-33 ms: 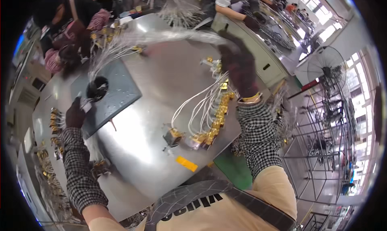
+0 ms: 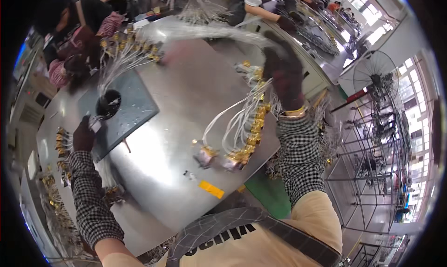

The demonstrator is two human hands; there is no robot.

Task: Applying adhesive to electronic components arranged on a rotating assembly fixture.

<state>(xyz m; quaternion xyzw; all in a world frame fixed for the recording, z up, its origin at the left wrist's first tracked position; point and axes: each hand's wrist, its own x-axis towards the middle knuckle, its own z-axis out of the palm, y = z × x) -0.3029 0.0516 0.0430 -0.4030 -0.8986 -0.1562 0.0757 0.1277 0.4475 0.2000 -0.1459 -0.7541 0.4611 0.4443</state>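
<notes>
In a dark glove, my right hand [image 2: 285, 76] is raised at the table's right side, its fingers closed around a bundle of thin white wires [image 2: 195, 33]. The bundle stretches left across the far side of the table. Below this hand hangs a row of gold-coloured connectors [image 2: 255, 127] on looping white wires; one connector [image 2: 205, 156] lies apart from the row. My left hand [image 2: 84, 134], also gloved, is closed beside a dark plate [image 2: 139, 104] with a round black hole [image 2: 109, 103]. A small pale piece shows at its fingers; its kind is unclear.
Wires with gold connectors [image 2: 151, 50] lie at the far left, near a co-worker [image 2: 77, 39] bent over the table. An orange strip [image 2: 211, 189] is stuck on the metal tabletop [image 2: 163, 188]. A standing fan [image 2: 375, 76] and metal racks [image 2: 372, 174] are at right.
My right hand has shifted slightly right, taking the wire bundle with it. The lone connector has moved a little to the right. My left hand has hardly moved.
</notes>
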